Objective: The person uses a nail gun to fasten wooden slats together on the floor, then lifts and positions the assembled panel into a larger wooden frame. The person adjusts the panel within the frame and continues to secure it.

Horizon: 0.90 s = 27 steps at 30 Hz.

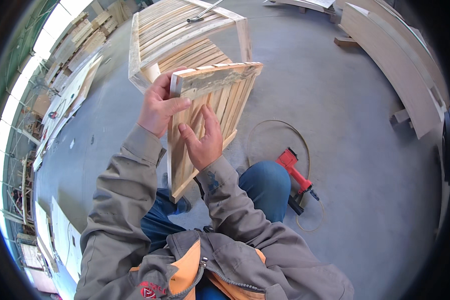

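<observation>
A small slatted wooden panel is held up tilted before my chest, with a wider, grey-stained board across its top. My left hand grips its upper left edge, thumb on the near side and fingers going behind. Against the face of the slats lies my right hand, thumb and a finger stretched apart; its other fingers are mostly hidden. Just beyond the panel stands a slatted wooden crate, its near side partly covered by the panel. A hammer-like metal tool lies on top of the crate.
A red nail gun lies on the concrete floor by my right knee, its thin hose looping around. Long curved-looking boards rest on blocks at the far right. Timber stacks and pale sheets line the left.
</observation>
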{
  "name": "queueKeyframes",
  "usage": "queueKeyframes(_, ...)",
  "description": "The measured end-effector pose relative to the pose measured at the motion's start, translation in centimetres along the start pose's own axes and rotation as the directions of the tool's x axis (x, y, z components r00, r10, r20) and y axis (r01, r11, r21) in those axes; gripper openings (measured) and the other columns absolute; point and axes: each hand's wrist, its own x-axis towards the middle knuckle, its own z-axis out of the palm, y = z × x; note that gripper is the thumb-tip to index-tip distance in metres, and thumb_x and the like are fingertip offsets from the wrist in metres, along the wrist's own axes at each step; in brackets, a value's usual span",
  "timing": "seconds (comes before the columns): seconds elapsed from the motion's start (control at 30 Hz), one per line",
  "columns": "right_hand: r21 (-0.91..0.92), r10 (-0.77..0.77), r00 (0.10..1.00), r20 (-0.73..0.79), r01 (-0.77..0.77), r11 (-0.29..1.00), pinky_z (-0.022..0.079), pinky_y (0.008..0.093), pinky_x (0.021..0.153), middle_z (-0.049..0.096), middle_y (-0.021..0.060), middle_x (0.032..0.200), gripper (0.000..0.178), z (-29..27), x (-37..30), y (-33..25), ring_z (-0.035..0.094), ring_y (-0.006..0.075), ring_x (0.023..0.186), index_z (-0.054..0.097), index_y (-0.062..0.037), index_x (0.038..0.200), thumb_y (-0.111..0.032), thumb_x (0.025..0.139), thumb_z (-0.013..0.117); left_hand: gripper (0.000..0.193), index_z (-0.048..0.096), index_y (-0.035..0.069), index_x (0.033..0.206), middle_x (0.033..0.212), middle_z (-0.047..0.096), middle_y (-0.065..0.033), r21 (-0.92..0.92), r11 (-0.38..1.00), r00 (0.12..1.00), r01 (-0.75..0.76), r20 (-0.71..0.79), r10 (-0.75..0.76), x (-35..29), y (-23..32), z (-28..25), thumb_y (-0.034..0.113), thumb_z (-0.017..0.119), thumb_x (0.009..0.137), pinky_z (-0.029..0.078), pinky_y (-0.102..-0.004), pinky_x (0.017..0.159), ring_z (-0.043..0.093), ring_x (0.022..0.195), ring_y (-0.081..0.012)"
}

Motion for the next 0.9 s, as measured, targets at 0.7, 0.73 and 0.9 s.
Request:
queueKeyframes(0.7, -0.470, -0.073, 0.984, -0.160, -0.011, 0.883, 0.054, 0.0343, 0.085, 0.040, 0.0219, 0.136, 0.092, 2.0, 4.4, -1.5, 0.055, 0.0232, 0.101, 0.036, 0.0047, 0.150, -0.022, 0.076, 0.084, 0.026, 0.072, -0.002, 0.109, 0.127, 0.068, -0.0132, 0.065, 0.997, 0.980, 0.032, -0.199, -0.019, -6.3, -2.6, -10.3, 0.020, 0.063, 0.100, 0.052, -0.0312, 0.092, 0.064, 0.108, -0.0156)
queueKeyframes(0.73, -0.457, -0.063, 0.983, -0.174, -0.024, 0.889, 0.054, 0.0339, 0.085, 0.040, 0.0214, 0.136, 0.091, 1.7, 5.2, -1.2, 0.055, 0.0228, 0.101, 0.038, 0.0033, 0.150, -0.022, 0.076, 0.084, 0.023, 0.072, -0.001, 0.109, 0.127, 0.068, -0.0125, 0.044, 0.998, 0.957, 0.054, -0.288, -0.039, -8.3, -4.0, -12.1, 0.018, 0.061, 0.101, 0.052, -0.0313, 0.092, 0.064, 0.109, -0.0156)
queueKeyframes(0.9, -0.321, 0.028, 0.971, -0.237, -0.105, 0.941, 0.053, 0.0321, 0.084, 0.041, 0.0177, 0.136, 0.084, 0.7, 7.4, -0.5, 0.054, 0.0202, 0.100, 0.042, -0.0032, 0.151, -0.022, 0.080, 0.082, 0.017, 0.071, 0.006, 0.113, 0.120, 0.069, -0.0046, -0.213, 0.962, 0.746, 0.170, -0.610, -0.267, -14.7, -7.4, -17.8, 0.012, 0.063, 0.099, 0.051, -0.0297, 0.087, 0.062, 0.103, -0.0124)
